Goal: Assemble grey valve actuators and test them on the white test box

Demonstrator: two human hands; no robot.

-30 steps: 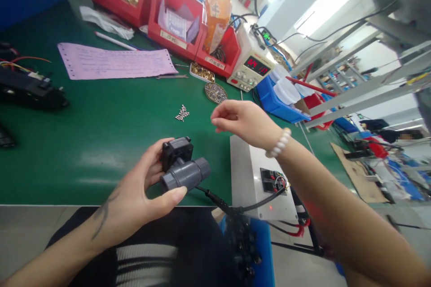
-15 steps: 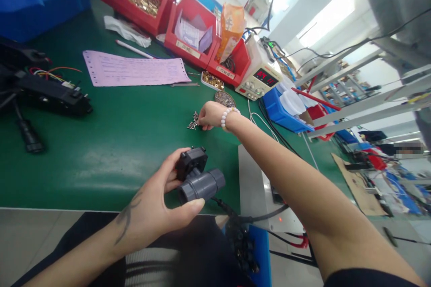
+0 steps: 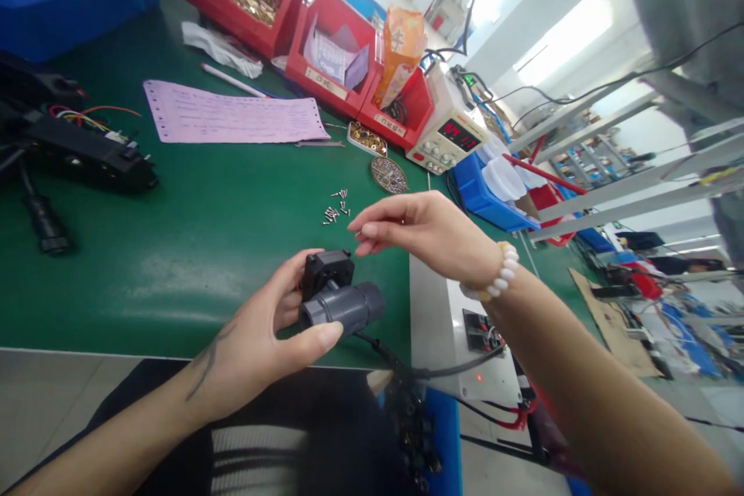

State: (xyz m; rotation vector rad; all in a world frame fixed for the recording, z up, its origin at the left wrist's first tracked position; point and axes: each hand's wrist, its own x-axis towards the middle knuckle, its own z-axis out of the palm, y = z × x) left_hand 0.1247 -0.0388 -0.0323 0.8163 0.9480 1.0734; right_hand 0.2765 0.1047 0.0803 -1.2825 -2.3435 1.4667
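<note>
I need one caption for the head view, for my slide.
Left hand holds a grey pipe fitting; right hand hovers near loose screws on the green bench.

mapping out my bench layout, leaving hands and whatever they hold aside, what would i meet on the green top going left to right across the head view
Black wired unit → pink sheet → loose screws → round dish → power supply → blue bin.
</note>
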